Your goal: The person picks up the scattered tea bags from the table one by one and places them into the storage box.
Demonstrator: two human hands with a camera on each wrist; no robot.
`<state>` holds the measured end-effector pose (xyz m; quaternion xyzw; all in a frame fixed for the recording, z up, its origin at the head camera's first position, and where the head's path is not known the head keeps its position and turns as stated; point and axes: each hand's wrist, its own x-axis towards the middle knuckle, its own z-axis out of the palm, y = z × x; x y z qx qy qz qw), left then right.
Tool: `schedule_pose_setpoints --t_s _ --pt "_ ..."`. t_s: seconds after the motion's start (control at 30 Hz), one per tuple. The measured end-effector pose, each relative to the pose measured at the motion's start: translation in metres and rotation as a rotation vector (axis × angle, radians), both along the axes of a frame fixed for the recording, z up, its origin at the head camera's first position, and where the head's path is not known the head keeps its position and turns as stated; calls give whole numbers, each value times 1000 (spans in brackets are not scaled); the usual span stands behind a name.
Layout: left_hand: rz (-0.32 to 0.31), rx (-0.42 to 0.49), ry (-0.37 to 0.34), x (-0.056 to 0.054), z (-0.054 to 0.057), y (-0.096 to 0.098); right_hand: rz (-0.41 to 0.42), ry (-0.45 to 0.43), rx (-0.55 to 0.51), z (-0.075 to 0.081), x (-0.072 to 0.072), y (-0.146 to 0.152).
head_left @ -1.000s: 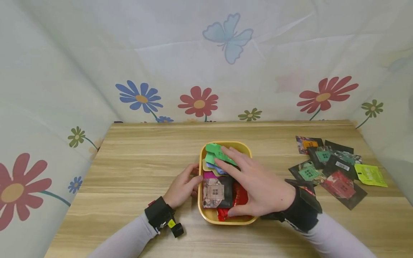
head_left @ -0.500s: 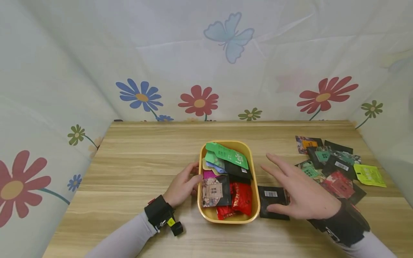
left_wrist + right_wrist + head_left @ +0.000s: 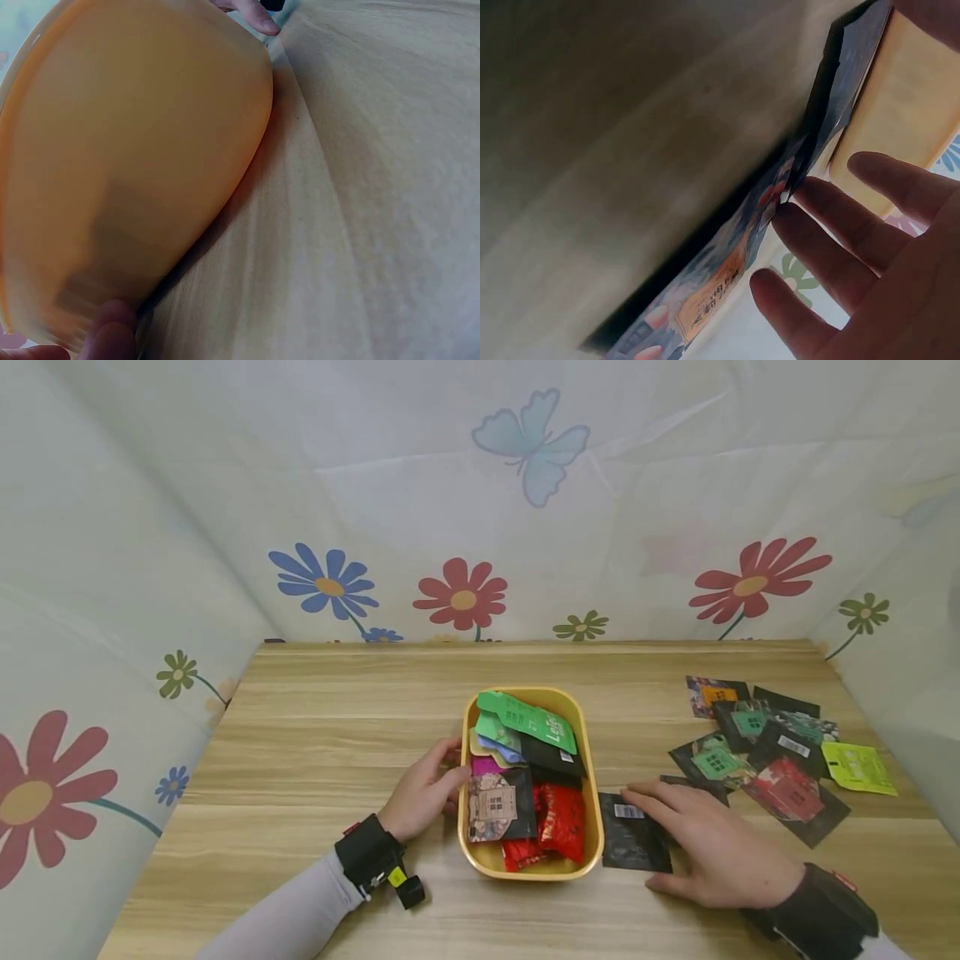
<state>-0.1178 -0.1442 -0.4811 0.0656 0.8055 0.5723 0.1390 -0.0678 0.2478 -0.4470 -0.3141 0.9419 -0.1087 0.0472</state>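
Ideally, pinch the black sachet [image 3: 632,843] by one edge: it lies on the worktop [image 3: 360,693] just beside the tub [image 3: 525,875], partly under the spread fingers of the right hand [image 3: 716,847]. The left hand [image 3: 416,793], fingers relaxed against the tub's wall, should steady it lightly.

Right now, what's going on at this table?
The person's left hand touches the outside of a yellow tub holding assorted packets. The right hand, fingers extended, is over black packets just right of the tub. More sachets lie overlapping farther right on the wooden table.
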Motion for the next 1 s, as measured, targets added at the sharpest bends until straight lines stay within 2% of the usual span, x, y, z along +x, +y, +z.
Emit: schedule_pose_setpoints --t_s 0.4,0.7,0.8,1.0 --pt "-4 -10 2 1 0 0 12 28 11 -1 -2 -4" --pt "3 0 10 -1 -3 -1 -3 -1 1 -2 -3 -9" --pt "3 0 10 -1 -3 -1 -3 27 -5 -4 -3 -10" --pt "-1 -10 16 0 -2 -2 7 144 -35 -1 -6 -1"
